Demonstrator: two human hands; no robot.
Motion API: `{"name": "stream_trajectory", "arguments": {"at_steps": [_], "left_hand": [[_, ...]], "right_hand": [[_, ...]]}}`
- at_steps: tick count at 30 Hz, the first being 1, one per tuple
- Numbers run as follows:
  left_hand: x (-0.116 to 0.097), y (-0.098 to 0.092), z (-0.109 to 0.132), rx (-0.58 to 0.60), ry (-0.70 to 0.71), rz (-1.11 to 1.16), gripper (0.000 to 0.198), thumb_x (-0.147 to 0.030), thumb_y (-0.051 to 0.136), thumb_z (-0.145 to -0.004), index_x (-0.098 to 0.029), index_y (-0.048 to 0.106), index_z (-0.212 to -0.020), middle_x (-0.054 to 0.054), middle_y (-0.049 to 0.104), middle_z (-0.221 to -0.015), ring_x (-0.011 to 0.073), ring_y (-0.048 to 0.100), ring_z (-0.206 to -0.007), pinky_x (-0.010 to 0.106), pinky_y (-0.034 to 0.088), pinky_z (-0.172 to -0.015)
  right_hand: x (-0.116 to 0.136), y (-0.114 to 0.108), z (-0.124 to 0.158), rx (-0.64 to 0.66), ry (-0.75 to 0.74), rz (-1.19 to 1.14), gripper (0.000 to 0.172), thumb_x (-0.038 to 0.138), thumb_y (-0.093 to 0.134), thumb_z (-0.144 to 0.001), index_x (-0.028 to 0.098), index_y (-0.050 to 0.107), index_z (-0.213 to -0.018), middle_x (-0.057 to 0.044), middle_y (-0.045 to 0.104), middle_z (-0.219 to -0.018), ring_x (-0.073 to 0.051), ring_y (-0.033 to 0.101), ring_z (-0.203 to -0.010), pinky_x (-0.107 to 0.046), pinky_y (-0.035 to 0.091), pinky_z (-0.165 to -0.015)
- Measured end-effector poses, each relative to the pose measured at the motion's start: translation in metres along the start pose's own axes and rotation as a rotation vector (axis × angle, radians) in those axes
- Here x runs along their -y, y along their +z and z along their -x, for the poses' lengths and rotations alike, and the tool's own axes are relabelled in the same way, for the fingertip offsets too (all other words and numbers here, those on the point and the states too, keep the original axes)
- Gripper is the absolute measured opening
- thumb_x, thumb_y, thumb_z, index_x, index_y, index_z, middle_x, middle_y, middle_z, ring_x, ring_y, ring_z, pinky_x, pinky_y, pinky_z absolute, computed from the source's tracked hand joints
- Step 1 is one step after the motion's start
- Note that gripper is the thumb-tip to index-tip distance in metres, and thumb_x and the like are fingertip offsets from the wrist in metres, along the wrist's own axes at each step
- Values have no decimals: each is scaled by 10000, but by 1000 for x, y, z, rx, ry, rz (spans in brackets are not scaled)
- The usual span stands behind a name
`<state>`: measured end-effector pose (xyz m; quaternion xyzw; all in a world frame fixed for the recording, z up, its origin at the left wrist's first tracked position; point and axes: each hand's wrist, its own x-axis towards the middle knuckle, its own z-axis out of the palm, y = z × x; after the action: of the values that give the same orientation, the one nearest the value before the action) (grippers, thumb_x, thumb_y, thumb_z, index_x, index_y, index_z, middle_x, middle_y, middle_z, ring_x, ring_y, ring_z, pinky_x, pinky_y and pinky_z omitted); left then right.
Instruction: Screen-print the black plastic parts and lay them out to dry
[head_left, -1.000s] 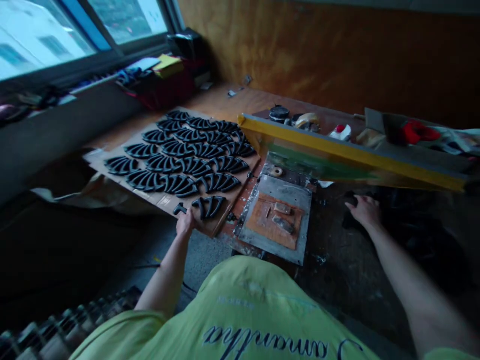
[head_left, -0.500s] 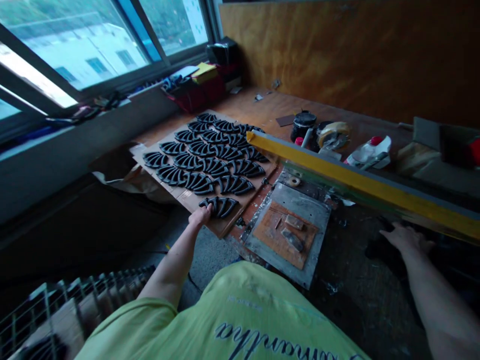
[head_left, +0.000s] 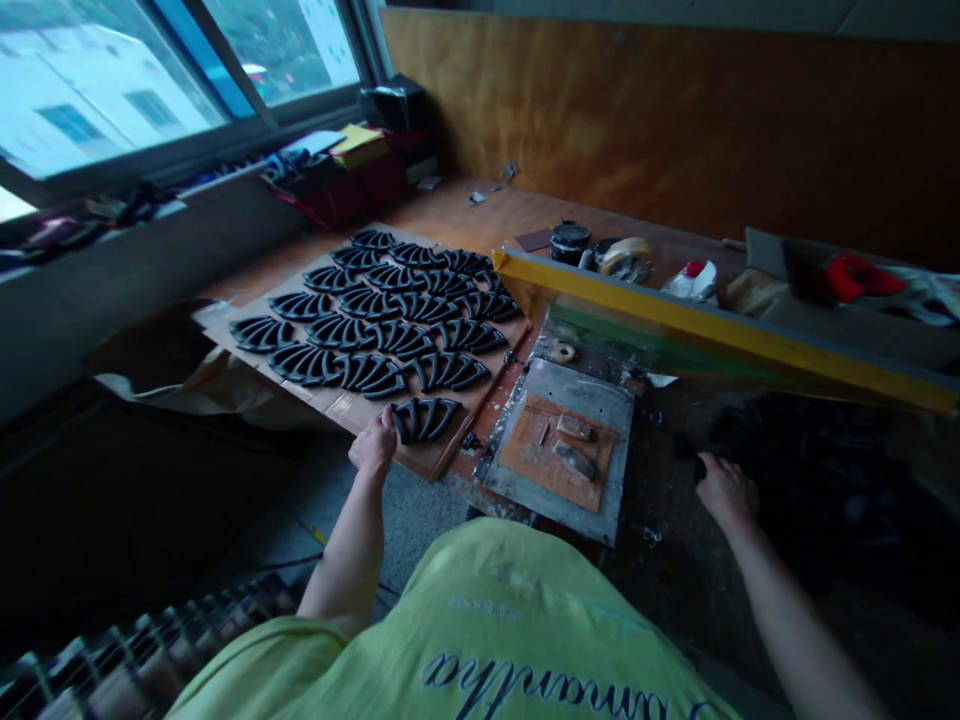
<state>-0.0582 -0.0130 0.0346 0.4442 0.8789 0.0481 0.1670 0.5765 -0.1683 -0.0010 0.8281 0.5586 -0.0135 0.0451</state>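
My left hand [head_left: 373,443] is closed on the left end of a black, ribbed, fan-shaped piece [head_left: 427,418], which lies at the near corner of a cardboard sheet [head_left: 330,402]. Several rows of similar black pieces [head_left: 401,335] cover the sheet beyond it. On the dark right side of the bench, my right hand [head_left: 727,490] is closed round a small black piece [head_left: 685,446], whose shape is lost in shadow. Beside that hand spreads a heap of black pieces [head_left: 817,480], too dark to tell apart.
A yellow-edged bar [head_left: 705,320] slants over the bench. Between my hands, a metal plate [head_left: 619,440] carries a brown sheet [head_left: 525,455] with small blocks. Behind stand a black jar [head_left: 570,241], tape and a cardboard box [head_left: 810,320]. A wire rack [head_left: 142,650] is at lower left.
My right hand has come left from over the dark heap and now grips a black piece. My left hand stays at the fan-shaped piece while the view turns somewhat right.
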Motion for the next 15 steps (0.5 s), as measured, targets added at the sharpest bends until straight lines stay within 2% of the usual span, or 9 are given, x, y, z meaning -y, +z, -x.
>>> {"name": "stream_trajectory", "arguments": {"at_steps": [2, 4, 7, 9, 11, 13, 15], "left_hand": [[-5, -2, -1, -33, 18, 26, 602, -561, 238, -1013, -165, 669, -1157, 224, 719, -1127, 359, 681, -1055, 445, 487, -846], [-16, -4, -1, -76, 89, 99, 545, -534, 257, -1023, -182, 662, -1114, 193, 728, -1097, 330, 686, -1022, 397, 483, -821], [-43, -9, 4, -135, 198, 254, 458, -487, 303, -1029, -196, 656, -1012, 146, 733, -998, 282, 682, -963, 339, 464, -790], [-67, -14, 11, -145, 288, 375, 427, -467, 322, -1029, -205, 651, -955, 104, 722, -922, 244, 672, -920, 302, 447, -771], [-93, -19, 22, -125, 399, 515, 439, -473, 317, -1028, -207, 646, -909, 63, 689, -822, 202, 652, -831, 271, 431, -735], [-119, -25, 34, -91, 509, 656, 463, -496, 311, -1025, -206, 638, -871, 28, 629, -717, 166, 605, -708, 253, 412, -681], [-146, -33, 48, -55, 610, 790, 469, -518, 321, -1020, -205, 633, -865, 4, 572, -649, 145, 557, -625, 246, 400, -641]], "right_hand": [[8, 8, 21, -89, -30, -76, 501, 122, 474, -807, 176, 647, -1274, -189, 676, -1177, -320, 614, -1121, -461, 497, -973], [10, 14, 35, -149, -7, -167, 411, 157, 476, -832, 185, 683, -1186, -181, 663, -1182, -309, 616, -1123, -438, 498, -988], [11, 10, 43, -108, 147, -289, 277, 214, 504, -831, 196, 724, -998, -159, 691, -1034, -320, 655, -995, -450, 533, -898], [18, -7, 42, -104, 251, -354, 255, 239, 527, -835, 199, 724, -991, -147, 704, -985, -328, 662, -941, -461, 537, -849], [36, -33, 41, -160, 248, -422, 248, 265, 545, -866, 210, 719, -1034, -146, 711, -1033, -322, 655, -974, -450, 528, -869], [68, -61, 39, -222, 118, -494, 229, 284, 549, -912, 228, 720, -1053, -140, 703, -1088, -292, 641, -1013, -408, 512, -918], [110, -82, 38, -257, -59, -544, 224, 295, 547, -947, 224, 734, -1050, -129, 681, -1077, -263, 632, -991, -382, 506, -934]]}}
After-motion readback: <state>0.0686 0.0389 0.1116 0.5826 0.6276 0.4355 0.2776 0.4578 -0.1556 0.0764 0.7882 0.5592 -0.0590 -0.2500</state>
